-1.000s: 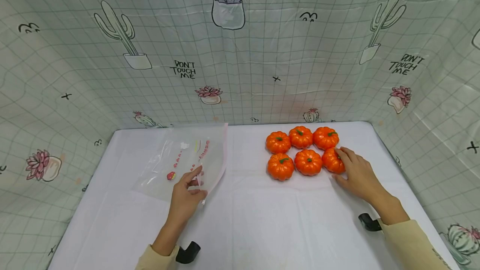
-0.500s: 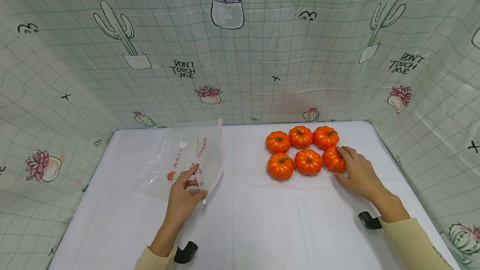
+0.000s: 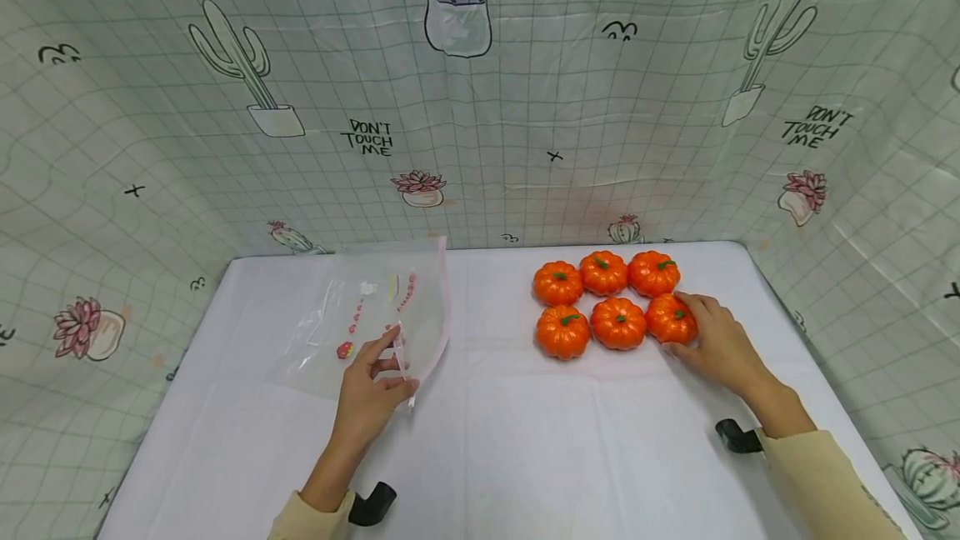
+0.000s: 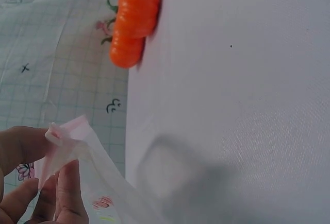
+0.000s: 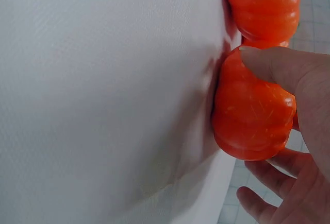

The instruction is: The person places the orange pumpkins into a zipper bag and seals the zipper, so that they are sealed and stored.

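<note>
On white cloth (image 3: pixel 525 440), pumpkins (image 3: pixel 618 326); gridded backdrop (image 3: pixel 517 107).

Pumpkins (image 3: pixel 618 325): glossy, smooth, plastic-looking. Bag (image 3: pixel 378 307): translucent plastic film, shiny, lightly creased. Tabletop cover (image 3: pixel 525 448): matt cloth, finely textured. Backdrop (image 3: pixel 510 107): thin cloth-like sheeting, wrinkled, faint sheen.

On the table (image 3: pixel 517 440), a bag (image 3: pixel 375 311) sits left of the frame's centre and six pumpkins (image 3: pixel 618 323) right of it, in two rows of three (one row behind the other). The backdrop (image 3: pixel 555 107) stands behind them, filling the upper frame.
</note>
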### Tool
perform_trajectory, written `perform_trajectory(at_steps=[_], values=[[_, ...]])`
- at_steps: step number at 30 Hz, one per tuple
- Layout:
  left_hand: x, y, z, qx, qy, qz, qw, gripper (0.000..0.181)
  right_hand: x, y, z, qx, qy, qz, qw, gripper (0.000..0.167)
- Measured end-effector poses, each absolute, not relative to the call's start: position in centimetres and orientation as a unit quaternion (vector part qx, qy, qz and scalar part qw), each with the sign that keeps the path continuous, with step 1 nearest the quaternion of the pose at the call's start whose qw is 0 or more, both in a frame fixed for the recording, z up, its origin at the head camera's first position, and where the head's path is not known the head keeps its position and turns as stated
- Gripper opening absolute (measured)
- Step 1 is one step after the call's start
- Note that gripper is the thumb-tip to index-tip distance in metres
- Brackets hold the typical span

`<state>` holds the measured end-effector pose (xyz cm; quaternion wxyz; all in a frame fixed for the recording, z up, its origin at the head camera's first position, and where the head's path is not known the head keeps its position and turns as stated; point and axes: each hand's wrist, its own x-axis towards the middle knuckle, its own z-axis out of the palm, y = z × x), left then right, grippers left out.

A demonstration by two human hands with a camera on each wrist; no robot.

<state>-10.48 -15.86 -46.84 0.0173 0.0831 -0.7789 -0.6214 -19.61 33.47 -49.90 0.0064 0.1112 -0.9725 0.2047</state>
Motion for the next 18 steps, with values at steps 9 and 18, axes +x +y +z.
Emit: perform_trajectory(at_steps=[9, 18], values=[[-10.50, -15.76, -46.89, 0.080, -0.786, -0.613, 0.025, 0.083, -20.34, 33.40, -50.26, 0.095, -0.960, 0.263, -0.023, 0.088], [-10.57, -15.70, -46.88, 0.075, -0.783, -0.616, 0.032, 0.085, -19.85, 33.24, -50.15, 0.082, -0.957, 0.279, 0.002, 0.085]])
